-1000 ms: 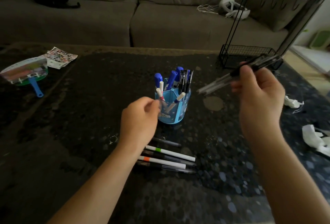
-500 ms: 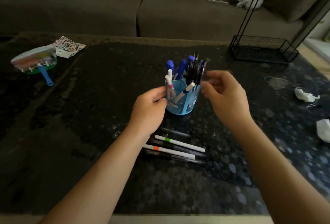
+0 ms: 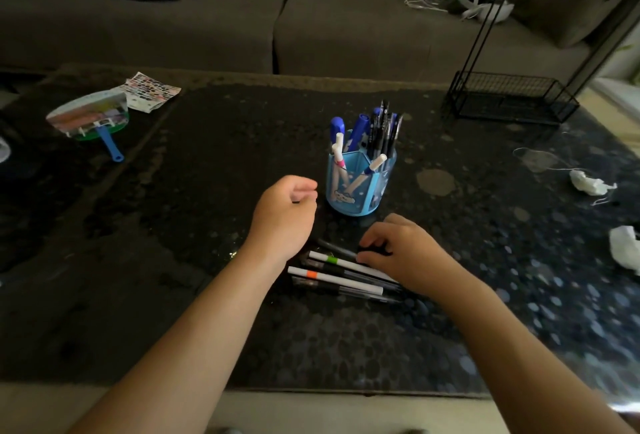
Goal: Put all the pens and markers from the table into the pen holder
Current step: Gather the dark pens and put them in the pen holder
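Note:
The blue pen holder [image 3: 360,191] stands upright mid-table, filled with blue markers, white markers and several dark pens [image 3: 382,129]. In front of it a small pile lies flat on the table: a white marker with a green band [image 3: 341,263], a white marker with an orange band [image 3: 332,278], and dark and clear pens [image 3: 349,290]. My left hand [image 3: 282,215] hovers just left of the holder, loosely curled, touching nothing. My right hand [image 3: 403,253] rests on the right end of the pile, thumb and fingers pinching a dark pen [image 3: 337,248] that still lies on the table.
A hand fan with a blue handle [image 3: 91,120] and a sticker sheet [image 3: 150,91] lie far left. A black wire rack [image 3: 509,98] stands at the back right. Crumpled white tissues [image 3: 588,184] sit at the right edge. A sofa runs behind the table.
My right hand put its bundle of dark pens into the holder, then dropped to the pile on the table. My left hand let go of the holder and drew back a little.

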